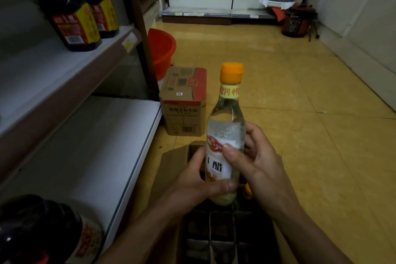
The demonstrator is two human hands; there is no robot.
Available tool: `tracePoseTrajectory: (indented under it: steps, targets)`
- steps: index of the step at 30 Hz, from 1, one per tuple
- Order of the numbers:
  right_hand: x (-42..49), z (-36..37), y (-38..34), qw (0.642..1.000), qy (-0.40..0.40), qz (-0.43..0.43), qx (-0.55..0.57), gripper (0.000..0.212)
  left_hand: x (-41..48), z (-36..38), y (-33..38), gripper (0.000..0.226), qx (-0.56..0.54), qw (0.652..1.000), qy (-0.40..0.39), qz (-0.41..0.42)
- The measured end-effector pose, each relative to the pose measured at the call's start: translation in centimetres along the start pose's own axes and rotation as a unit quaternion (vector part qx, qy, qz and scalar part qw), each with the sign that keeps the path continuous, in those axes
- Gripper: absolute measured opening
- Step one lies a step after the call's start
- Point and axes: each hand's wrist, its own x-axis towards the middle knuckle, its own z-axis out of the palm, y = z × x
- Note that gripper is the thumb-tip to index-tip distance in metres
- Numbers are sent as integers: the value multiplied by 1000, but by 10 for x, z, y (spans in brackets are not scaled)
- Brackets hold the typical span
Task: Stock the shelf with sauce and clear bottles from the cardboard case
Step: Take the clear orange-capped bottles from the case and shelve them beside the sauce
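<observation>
A clear bottle (228,122) with an orange cap and a white label stands upright in both my hands, just above the open cardboard case (171,163). My left hand (197,182) grips its lower part, thumb across the base. My right hand (255,156) wraps its middle, thumb on the label. Dark dividers (220,231) show inside the case; an orange cap (248,191) peeks out behind my right hand. Two dark sauce bottles (77,10) stand on the upper shelf (53,75) at left. Another dark bottle (42,231) sits at the bottom left on the lower shelf (96,146).
A closed cardboard box (184,100) stands on the yellow tiled floor beyond the case. A red plastic basin (161,49) sits behind it by the shelf post. Far back are low shelves (214,13) and a red cooker (297,21).
</observation>
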Motion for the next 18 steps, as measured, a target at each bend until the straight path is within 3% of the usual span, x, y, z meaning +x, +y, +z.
tracePoseTrajectory:
  steps: [5, 10, 18]
  targets:
    - [5, -4, 2, 992, -33, 0, 126, 51, -4, -7, 7, 68, -30, 995, -76, -54]
    - [7, -5, 5, 979, -71, -5, 189, 51, -3, -7, 7, 76, -35, 996, -69, -34]
    - [9, -9, 4, 1000, -30, -5, 4, 38, -2, 2, -2, 61, -29, 999, 35, -2]
